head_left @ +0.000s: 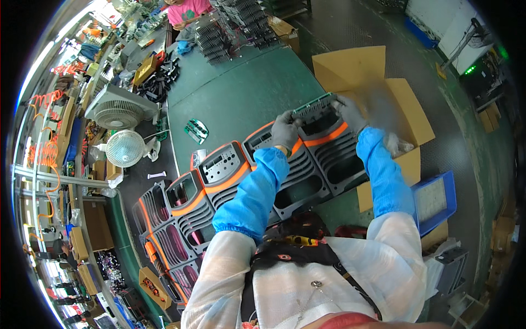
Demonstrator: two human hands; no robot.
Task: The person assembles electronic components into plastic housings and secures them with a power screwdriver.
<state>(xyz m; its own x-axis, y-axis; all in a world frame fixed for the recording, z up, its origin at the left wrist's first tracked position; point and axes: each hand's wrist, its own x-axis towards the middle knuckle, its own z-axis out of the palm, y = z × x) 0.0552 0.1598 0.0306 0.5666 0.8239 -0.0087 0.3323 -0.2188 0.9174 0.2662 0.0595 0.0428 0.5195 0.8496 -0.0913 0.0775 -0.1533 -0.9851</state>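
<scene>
Both hands wear grey gloves and blue sleeve covers. My left hand (pixel 286 131) is closed at the left end of a narrow green circuit board (pixel 313 104). At the board's right end, the fingers of my right hand (pixel 350 114) are closed too, though its edge is blurred. The board is over the top of a dark plastic housing (pixel 342 159) with an orange stripe and curved slats. To the left, in a row, stand similar housings (pixel 222 167); one has a grey panel with holes. A loose green circuit board (pixel 196 131) lies on the green table (pixel 241 88).
An open cardboard box (pixel 408 109) holding clear plastic stands at the right, with a blue tray (pixel 452 197) nearer me. Two fans (pixel 125 148) are at the left. Stacked dark parts (pixel 235 27) and a person in pink (pixel 186 12) are at the far end.
</scene>
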